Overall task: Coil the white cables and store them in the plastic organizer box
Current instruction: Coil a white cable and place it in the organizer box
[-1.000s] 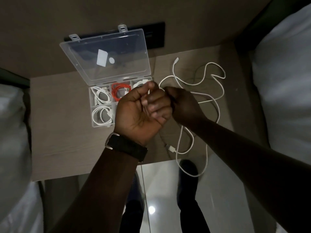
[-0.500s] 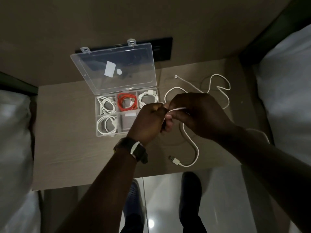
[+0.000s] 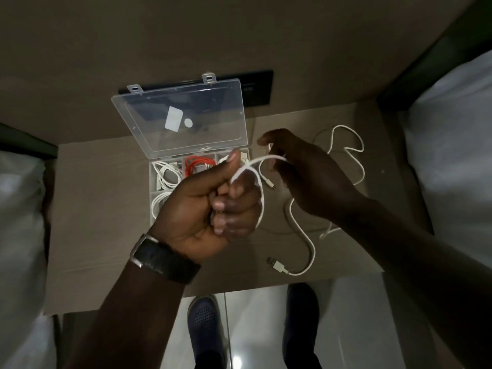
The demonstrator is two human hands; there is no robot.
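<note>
My left hand (image 3: 213, 206) is a fist above the table, with a loop of white cable (image 3: 259, 182) wound around its fingers. My right hand (image 3: 300, 171) holds the same cable a little to the right, fingers curled over the strand. The cable's thick tail (image 3: 306, 235) runs down to a USB plug (image 3: 277, 265) lying on the table. A thinner white cable (image 3: 346, 147) lies loose at the back right. The clear organizer box (image 3: 154, 193) stands open behind my left hand, with coiled white cables (image 3: 166, 174) and an orange cable (image 3: 198, 165) in its compartments.
The box lid (image 3: 181, 118) leans back against the wall in front of a black wall panel (image 3: 259, 89). The wooden bedside table (image 3: 101, 222) sits between two white beds (image 3: 452, 145). Below its front edge are a glossy floor and my dark shoes (image 3: 205, 323).
My left hand has turned palm-up and risen, with the cable now looped around its fingers. My right hand has drawn away to the right. The plug end has stayed on the table.
</note>
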